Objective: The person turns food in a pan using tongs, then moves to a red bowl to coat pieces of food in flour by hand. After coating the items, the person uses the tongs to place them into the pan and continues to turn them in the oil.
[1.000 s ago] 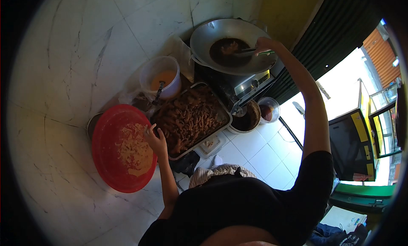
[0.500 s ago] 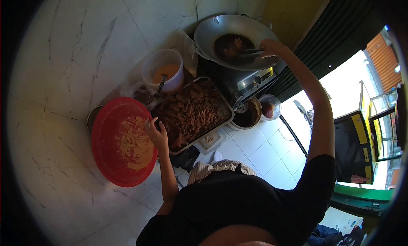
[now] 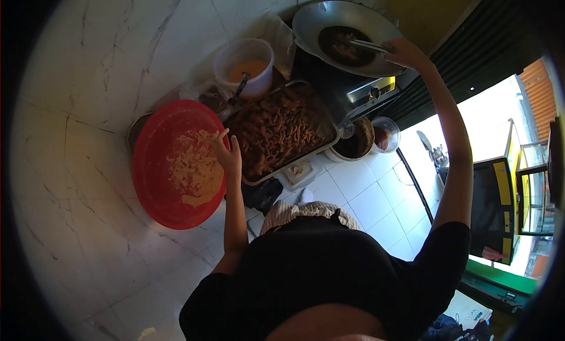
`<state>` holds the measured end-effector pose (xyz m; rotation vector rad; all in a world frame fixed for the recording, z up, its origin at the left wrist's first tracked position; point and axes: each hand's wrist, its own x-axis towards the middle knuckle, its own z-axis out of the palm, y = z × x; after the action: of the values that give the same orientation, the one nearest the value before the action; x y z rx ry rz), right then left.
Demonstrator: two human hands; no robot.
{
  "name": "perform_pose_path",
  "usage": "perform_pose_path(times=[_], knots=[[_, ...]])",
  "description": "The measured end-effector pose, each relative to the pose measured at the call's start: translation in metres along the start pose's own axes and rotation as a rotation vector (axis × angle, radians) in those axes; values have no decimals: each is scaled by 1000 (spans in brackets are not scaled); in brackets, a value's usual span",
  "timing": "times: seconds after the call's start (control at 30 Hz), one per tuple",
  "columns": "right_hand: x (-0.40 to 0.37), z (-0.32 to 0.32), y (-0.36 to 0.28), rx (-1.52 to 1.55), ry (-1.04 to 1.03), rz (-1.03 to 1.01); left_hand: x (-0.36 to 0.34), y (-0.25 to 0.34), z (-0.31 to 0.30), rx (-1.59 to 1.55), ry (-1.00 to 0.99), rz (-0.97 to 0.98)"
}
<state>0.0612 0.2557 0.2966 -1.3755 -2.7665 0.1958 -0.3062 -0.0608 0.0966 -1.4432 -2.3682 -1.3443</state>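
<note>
My right hand is closed on a pair of metal tongs, whose tips reach into the dark oil of a large wok. Pale pieces of food lie in the oil near the tips. Over the right edge of a red basin my left hand hangs with its fingers apart and nothing in it. Clumpy pale flour lies in the basin. Beside that hand is a metal tray full of brown strips of food.
A whitish tub of orange liquid with a dark handle stands behind the tray. The wok sits on a stove. Right of the tray are a bucket with dark contents and a clear container. A small lidded box is below the tray.
The view has shifted, so the vessels appear higher and mostly further right. The tongs now show more clearly, tilted differently over the wok. My left hand remains beside the basin's edge, fingers apart.
</note>
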Motion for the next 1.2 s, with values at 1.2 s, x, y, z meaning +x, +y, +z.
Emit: perform_pose_path(times=[1.2], knots=[[-46,248,-163,399,458,-53,-36,4,-51,80,-210,-345]])
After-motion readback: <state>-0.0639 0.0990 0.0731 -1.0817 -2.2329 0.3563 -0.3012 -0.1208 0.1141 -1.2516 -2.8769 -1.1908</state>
